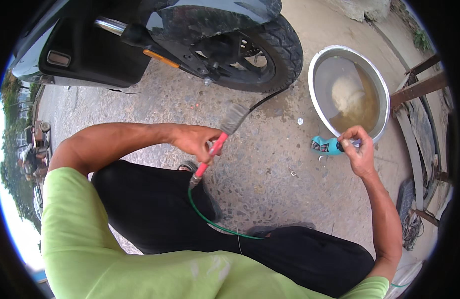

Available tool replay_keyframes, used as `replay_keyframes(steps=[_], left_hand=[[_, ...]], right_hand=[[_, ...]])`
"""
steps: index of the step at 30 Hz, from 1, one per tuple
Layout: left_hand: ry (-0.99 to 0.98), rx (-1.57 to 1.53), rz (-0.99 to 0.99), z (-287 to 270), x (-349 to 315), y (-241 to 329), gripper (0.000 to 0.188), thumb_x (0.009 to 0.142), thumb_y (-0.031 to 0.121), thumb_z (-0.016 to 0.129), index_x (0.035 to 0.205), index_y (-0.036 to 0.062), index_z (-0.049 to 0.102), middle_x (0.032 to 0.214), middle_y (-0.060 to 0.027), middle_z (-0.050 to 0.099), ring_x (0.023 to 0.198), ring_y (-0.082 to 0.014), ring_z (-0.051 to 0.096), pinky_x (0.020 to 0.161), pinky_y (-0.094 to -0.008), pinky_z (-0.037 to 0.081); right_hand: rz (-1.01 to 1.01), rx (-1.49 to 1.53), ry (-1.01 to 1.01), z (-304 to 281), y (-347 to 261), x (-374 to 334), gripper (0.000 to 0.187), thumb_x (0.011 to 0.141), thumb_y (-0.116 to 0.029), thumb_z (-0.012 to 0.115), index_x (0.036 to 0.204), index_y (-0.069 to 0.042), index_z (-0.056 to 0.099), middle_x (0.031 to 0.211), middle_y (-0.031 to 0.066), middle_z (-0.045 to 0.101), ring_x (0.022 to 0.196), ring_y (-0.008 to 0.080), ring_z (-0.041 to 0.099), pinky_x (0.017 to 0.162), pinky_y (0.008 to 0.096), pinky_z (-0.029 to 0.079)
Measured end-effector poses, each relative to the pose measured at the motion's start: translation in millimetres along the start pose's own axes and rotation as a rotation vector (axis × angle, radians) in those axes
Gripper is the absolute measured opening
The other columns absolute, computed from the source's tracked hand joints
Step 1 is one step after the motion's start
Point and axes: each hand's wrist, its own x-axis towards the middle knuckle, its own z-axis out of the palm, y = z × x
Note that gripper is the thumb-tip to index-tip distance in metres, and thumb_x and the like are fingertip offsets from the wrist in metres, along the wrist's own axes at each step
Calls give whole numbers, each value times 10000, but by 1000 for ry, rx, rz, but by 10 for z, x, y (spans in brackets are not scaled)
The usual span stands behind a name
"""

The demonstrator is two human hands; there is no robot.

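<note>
My left hand [197, 142] is closed round the red handle of a brush [216, 145] with grey bristles. A green hose [205, 218] joins the handle's lower end at a metal fitting and runs across my lap. From behind the bristles a thin black cord or strip [267, 99] reaches the tyre [285, 52]. To the right, my right hand [358, 148] pinches the dark neck end of a small teal bottle [327, 146], tilted sideways beside the near rim of a metal basin [313, 97]. Cloudy brownish water fills the basin, with a pale patch in its middle.
A dark vehicle body [98, 52] with a shock absorber [110, 25] and orange reflector [160, 58] stands ahead on the left. A rusty metal frame [419, 88] edges the right side. Small litter [300, 121] lies on the rough concrete.
</note>
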Motion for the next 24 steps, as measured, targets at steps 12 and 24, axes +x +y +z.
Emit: replay_keyframes(steps=[12, 24], left_hand=[[39, -47, 1, -83, -248, -347, 536, 745, 176, 764, 1220, 15, 576, 1174, -117, 654, 1102, -236, 628, 964, -384, 507], [19, -28, 39, -68, -294, -375, 545, 726, 185, 770, 1213, 27, 583, 1210, -115, 650, 1126, -240, 617, 969, -385, 505]], right_hand=[[130, 422, 156, -47, 154, -59, 421, 891, -415, 674, 1045, -35, 580, 973, 78, 632, 1045, 234, 620, 1011, 423, 434], [227, 275, 126, -89, 247, 101, 550, 877, -410, 671, 1257, -26, 571, 1157, 111, 673, 1149, 194, 588, 1069, 374, 390]])
